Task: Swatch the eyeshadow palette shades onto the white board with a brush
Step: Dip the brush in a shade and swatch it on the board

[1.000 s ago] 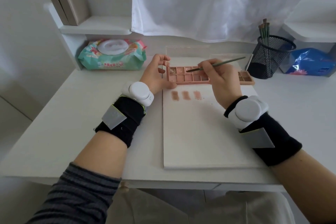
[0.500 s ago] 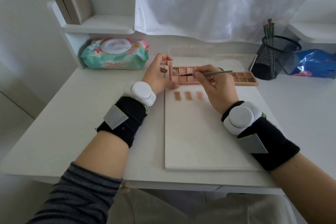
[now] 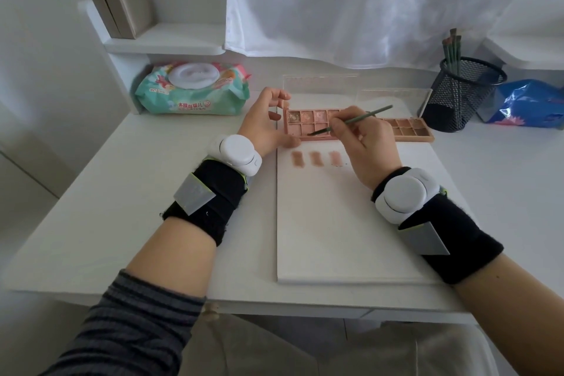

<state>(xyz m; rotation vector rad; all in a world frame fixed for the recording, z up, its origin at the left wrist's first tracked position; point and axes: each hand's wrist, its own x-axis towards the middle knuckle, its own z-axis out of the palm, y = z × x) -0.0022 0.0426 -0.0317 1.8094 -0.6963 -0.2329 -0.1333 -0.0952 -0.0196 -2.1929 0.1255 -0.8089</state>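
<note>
A pink eyeshadow palette (image 3: 308,123) lies open at the top of the white board (image 3: 341,223), its clear lid standing behind. My left hand (image 3: 267,123) holds the palette's left end between thumb and fingers. My right hand (image 3: 363,143) pinches a thin green brush (image 3: 354,120); the dark tip points left and rests in a pan of the lower row. Three brownish-pink swatches (image 3: 316,159) sit in a row on the board just below the palette. My right hand hides the palette's right part.
A second, browner palette (image 3: 409,128) lies open to the right. A black mesh cup (image 3: 460,94) with several brushes stands at the back right, beside a blue bag (image 3: 528,105). A pack of wet wipes (image 3: 192,90) lies at the back left, under a shelf.
The brush tip has moved from the upper row of pans leftward and down into the lower row. My right hand has shifted slightly left; my left hand keeps its hold.
</note>
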